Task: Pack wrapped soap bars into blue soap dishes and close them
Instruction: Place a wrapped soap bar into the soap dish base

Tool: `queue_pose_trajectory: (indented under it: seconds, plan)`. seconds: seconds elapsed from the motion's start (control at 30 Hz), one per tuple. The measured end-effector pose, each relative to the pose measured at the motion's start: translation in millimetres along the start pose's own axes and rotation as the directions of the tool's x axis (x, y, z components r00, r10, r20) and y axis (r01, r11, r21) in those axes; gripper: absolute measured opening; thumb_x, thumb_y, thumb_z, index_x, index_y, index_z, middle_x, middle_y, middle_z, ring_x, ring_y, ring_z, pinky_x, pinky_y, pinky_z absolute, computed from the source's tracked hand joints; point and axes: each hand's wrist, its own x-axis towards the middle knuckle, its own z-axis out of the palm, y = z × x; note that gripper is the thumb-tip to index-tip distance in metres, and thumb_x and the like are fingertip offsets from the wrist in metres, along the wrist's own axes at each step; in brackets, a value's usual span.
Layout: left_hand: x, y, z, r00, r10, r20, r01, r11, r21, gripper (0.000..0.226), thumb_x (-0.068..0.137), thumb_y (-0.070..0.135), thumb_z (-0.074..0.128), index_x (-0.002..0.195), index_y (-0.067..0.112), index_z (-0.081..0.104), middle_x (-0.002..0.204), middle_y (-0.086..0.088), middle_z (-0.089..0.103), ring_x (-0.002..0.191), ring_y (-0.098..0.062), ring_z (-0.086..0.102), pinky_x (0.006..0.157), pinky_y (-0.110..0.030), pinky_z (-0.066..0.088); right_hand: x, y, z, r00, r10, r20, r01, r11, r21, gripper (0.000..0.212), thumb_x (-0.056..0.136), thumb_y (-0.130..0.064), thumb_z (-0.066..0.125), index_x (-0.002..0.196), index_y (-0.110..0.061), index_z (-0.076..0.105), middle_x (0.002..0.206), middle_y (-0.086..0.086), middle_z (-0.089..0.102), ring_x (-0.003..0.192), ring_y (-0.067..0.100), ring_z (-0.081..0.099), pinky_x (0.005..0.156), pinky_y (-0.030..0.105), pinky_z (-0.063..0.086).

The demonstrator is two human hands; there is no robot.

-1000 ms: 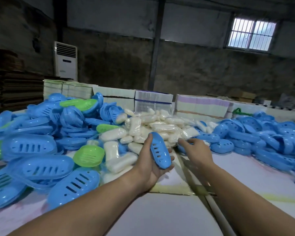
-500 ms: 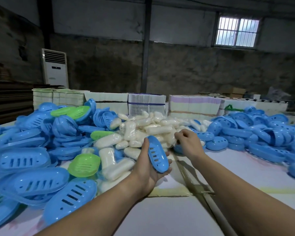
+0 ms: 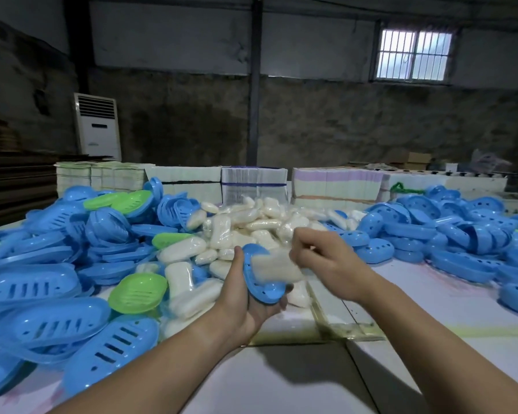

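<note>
A blue soap dish (image 3: 262, 289) is gripped by the left hand (image 3: 245, 306) above the worktop (image 3: 281, 383). A blurred soap bar (image 3: 277, 267) is pinched onto it by the right hand (image 3: 326, 258). Soap (image 3: 251, 222) is heaped beyond, flanked by dishes left (image 3: 48, 294) and right (image 3: 461, 234).

A wrapped soap bar (image 3: 277, 266) shows only as a motion-blurred smear across the blue soap dish (image 3: 262, 277), hiding the dish's middle. The left hand (image 3: 247, 297) covers the dish's underside. The right hand's fingers (image 3: 301, 249) blur; their grip on the bar cannot be told.
</note>
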Motion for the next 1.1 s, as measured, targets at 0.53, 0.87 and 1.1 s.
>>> queue_pose_trajectory:
  seconds: [0.53, 0.87, 1.1]
  plan:
    - [8, -2, -7, 0.998, 0.044, 0.034, -0.046, 0.997, 0.059, 0.082, 0.093, 0.075, 0.032, 0.068, 0.013, 0.080, 0.071, -0.011, 0.068, 0.057, -0.024, 0.065, 0.055, -0.031, 0.042, -1, -15, 17, 0.955, -0.282, 0.092, 0.279, 0.748, -0.602, 0.014, 0.090, -0.014, 0.046, 0.076, -0.012, 0.047, 0.075, 0.001, 0.050, 0.072, 0.016, 0.037, 0.056, 0.045, 0.042]
    - [-3, 3, -1, 0.995, 0.025, 0.097, -0.028, 0.999, 0.024, 0.071, 0.095, 0.070, 0.034, 0.117, 0.011, 0.068, 0.107, -0.020, 0.073, 0.092, -0.029, 0.074, 0.076, -0.044, 0.061, -4, -1, 44, 0.950, -0.229, 0.211, 0.309, 0.777, -0.548, 0.019, 0.097, -0.018, 0.050, 0.080, -0.020, 0.042, 0.084, -0.001, 0.048, 0.079, 0.018, 0.037, 0.067, 0.046, 0.043]
    - [-4, 1, -1, 0.994, 0.005, 0.110, -0.013, 0.998, 0.066, 0.075, 0.093, 0.071, 0.034, 0.102, 0.012, 0.080, 0.111, -0.020, 0.074, 0.099, -0.028, 0.074, 0.070, -0.041, 0.062, -5, 0, 51, 0.977, -0.167, 0.132, 0.204, 0.911, -0.357, 0.023, 0.100, -0.022, 0.047, 0.079, -0.023, 0.038, 0.081, -0.010, 0.038, 0.078, 0.015, 0.037, 0.073, 0.044, 0.041]
